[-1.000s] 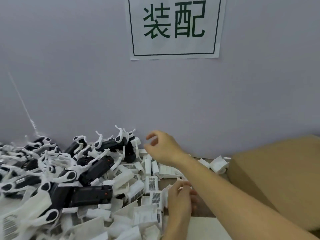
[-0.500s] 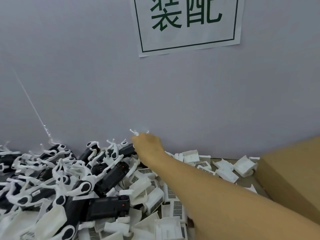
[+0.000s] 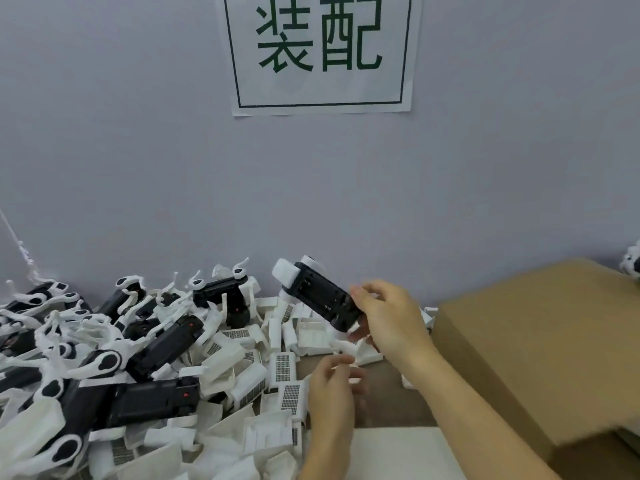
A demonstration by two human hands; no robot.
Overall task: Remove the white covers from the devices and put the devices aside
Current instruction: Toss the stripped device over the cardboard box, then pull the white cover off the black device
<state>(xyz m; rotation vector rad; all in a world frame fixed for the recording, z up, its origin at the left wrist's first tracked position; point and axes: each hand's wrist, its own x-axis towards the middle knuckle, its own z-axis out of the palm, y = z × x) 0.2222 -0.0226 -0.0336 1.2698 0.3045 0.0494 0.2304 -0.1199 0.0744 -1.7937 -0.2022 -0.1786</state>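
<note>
Centrally, one black device (image 3: pixel 320 299) was held tilted in the air before the wall, its white cover (image 3: pixel 287 271) on the upper far end. The right hand (image 3: pixel 389 318) gripped its lower near end, fingers curled round it. The left hand (image 3: pixel 334 386) hovered below, apart from the device, fingers loosely bent and holding nothing.

Surface: a brown tabletop (image 3: pixel 391 400), bare only near the hands, set against a plain grey wall (image 3: pixel 138 150).

Writing: a white paper sign (image 3: pixel 320 53) on the wall, green-framed, reading "装配".

Surroundings: a heap of black devices with white arms (image 3: pixel 104 348) at left; loose white covers (image 3: pixel 277 372), some with printed code patches, spread between heap and hands; a cardboard box (image 3: pixel 540 351) at right, just beside the right forearm; a white sheet (image 3: pixel 398 452) at the near edge.
</note>
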